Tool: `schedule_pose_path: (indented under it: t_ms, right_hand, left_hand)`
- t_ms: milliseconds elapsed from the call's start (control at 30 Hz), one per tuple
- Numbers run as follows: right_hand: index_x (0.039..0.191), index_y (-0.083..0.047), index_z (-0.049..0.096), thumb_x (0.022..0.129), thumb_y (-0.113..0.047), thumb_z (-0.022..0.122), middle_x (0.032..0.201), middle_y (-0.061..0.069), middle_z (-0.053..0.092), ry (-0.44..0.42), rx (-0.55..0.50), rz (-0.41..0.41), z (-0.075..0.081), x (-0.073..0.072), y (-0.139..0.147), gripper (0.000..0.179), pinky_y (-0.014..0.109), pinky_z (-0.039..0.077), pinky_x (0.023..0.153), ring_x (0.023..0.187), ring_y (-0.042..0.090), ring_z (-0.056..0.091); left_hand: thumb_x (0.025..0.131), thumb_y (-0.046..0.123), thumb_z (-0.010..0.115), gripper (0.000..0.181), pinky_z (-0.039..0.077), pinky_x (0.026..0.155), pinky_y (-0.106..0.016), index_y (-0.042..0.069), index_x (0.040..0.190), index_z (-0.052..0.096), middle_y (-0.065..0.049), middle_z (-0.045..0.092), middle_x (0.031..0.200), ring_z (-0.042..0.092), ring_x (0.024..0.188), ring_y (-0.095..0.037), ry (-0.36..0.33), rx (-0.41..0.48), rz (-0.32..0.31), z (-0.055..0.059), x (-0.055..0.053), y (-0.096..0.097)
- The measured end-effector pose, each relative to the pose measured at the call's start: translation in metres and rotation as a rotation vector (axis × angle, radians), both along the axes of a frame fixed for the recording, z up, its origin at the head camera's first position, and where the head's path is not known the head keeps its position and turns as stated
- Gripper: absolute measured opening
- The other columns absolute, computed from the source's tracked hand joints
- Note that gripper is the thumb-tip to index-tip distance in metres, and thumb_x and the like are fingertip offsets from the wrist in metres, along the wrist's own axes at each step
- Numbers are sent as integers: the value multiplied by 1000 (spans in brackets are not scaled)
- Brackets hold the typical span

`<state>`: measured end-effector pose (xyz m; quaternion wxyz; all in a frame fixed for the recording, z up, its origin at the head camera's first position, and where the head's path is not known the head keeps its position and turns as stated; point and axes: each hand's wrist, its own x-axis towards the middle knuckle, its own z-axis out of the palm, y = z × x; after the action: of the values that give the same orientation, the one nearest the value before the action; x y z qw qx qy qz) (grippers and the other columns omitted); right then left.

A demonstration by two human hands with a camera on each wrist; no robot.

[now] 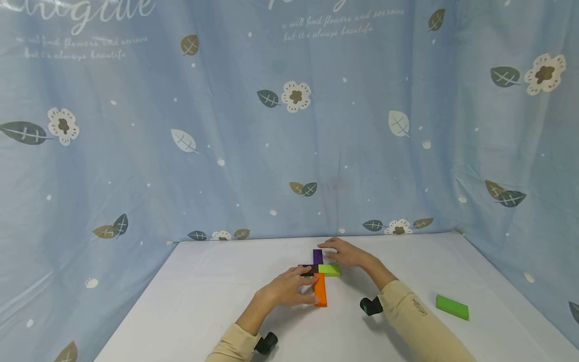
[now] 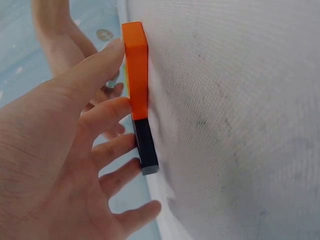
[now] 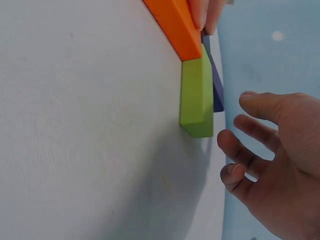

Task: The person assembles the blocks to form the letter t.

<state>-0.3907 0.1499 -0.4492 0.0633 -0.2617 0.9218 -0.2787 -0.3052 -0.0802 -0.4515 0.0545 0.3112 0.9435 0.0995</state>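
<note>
Four flat blocks lie together on the white table: an orange block (image 1: 320, 291) nearest, a black block (image 2: 145, 145) and a lime-green block (image 1: 329, 270) side by side beyond it, and a purple block (image 1: 318, 257) farthest. My left hand (image 1: 286, 287) rests against the left side of these. Its thumb and index finger touch the orange block, and other fingertips reach the black one, partly covering it in the head view. My right hand (image 1: 347, 253) hovers apart from the blocks, just right of the purple one, fingers loosely bent and holding nothing.
A separate green block (image 1: 452, 307) lies on the right of the white table (image 1: 203, 291), beyond the right forearm. A blue patterned curtain (image 1: 235, 125) hangs behind the table and along both sides. Dark wrist cameras stick out below both forearms.
</note>
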Motion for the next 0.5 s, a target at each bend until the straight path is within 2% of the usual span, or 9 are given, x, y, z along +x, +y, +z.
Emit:
schedule_pose_path:
  t_ms: [267,500]
  right_hand:
    - [138,-5,55,99,-14,58,137,22,50,36,-31,25,8,7,6,41,52,52,97,120,39,56]
    - [138,-5,55,96,-24,63,132,20,55,71,-12,23,10,19,12,46,36,57,85,97,23,61]
  left_hand:
    - [88,56,65,62,38,113,-50,28,142,53,-2,38,157,37,144,-29,-18,5,2,0,-3,-3]
    - [87,57,65,63,38,113,-51,29,142,53,-1,38,158,37,143,-28,-23,1,7,-2,-5,-3]
